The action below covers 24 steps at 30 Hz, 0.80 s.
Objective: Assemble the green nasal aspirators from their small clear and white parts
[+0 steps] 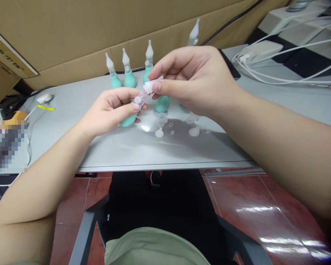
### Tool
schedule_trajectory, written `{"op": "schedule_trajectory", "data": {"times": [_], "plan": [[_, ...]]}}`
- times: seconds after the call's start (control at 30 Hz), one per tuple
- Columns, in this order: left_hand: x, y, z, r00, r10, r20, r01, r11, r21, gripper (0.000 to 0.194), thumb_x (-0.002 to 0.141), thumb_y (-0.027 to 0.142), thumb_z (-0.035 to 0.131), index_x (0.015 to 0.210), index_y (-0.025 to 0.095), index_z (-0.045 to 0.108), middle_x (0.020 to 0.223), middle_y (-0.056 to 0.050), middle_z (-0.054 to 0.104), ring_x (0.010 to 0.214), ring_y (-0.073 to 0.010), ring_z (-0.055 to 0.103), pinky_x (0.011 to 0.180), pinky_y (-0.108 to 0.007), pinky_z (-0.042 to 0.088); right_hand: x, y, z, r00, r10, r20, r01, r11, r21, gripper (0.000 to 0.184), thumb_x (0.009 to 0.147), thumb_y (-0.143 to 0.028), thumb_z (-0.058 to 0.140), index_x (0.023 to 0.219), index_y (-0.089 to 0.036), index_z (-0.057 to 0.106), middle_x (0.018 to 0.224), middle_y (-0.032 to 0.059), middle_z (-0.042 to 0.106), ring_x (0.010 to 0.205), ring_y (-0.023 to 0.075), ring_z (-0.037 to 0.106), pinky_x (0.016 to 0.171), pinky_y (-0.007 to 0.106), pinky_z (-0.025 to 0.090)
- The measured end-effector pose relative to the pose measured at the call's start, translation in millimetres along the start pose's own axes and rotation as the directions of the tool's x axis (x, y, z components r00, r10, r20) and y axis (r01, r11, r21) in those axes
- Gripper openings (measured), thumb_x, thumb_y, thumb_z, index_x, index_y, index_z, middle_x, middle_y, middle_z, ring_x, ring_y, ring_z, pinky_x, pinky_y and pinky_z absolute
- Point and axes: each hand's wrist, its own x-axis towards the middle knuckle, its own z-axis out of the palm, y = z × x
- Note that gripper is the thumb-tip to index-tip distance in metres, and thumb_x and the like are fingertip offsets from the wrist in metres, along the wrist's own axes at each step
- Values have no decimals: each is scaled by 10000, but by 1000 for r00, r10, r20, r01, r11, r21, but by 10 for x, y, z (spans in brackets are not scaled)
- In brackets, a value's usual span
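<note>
My left hand [113, 110] is wrapped round a nasal aspirator with a teal squeeze bulb [128, 120] and a clear tube [143, 97] that points up to the right. Pinched between the thumb and fingers of my right hand [193, 79] is a white soft nozzle tip [149, 87]. It sits at the tube's upper end; whether it is seated on the tube I cannot tell. Behind my hands stand three upright aspirators, the left one [116, 81], the middle one [130, 78] and the right one [148, 71], each with a white tip.
Another white tip on a clear tube [193, 35] rises behind my right hand. A loose teal bulb [162, 104], clear tube parts [162, 119] and small white pieces [194, 131] lie on the grey table [113, 151]. White cables [264, 75] run along the right; cardboard [79, 33] stands behind.
</note>
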Motion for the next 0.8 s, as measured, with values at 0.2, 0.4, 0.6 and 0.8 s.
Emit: {"op": "schedule_trajectory", "data": {"times": [0.2,0.4,0.6,0.8], "plan": [[-43,68,19,998,-67,-12,67,996,55,370,1053,597,1088,1179,258,1012,1162,-83,919,1002,-256,891,715,-305,824,6,-9,-17,1000,-22,7,22,999,-23,356,894,-497,1109,995,-287,840,1049,84,924,878,280,810,852,488,732],[-37,99,-2,998,-62,20,60,992,111,479,1062,706,1069,1219,259,999,1197,-90,932,992,-249,905,603,-248,769,4,-9,-50,999,11,43,-11,1000,4,360,892,-476,1140,985,-283,850,1053,71,924,836,230,769,848,443,738],[-23,95,-13,997,-74,2,74,994,79,518,1026,721,1104,1223,261,966,1151,-88,932,968,-237,901,588,-235,746,6,4,-61,997,61,47,-63,997,52,387,838,-469,1190,997,-303,878,1067,53,941,867,267,794,859,489,754],[-44,74,-37,1000,-1,-23,5,990,144,509,956,688,1171,1242,295,1021,1113,-73,917,917,-203,852,567,-197,688,24,19,-79,995,45,86,-48,998,35,327,872,-430,1169,1020,-294,910,1147,88,961,1002,300,869,914,490,747]]}}
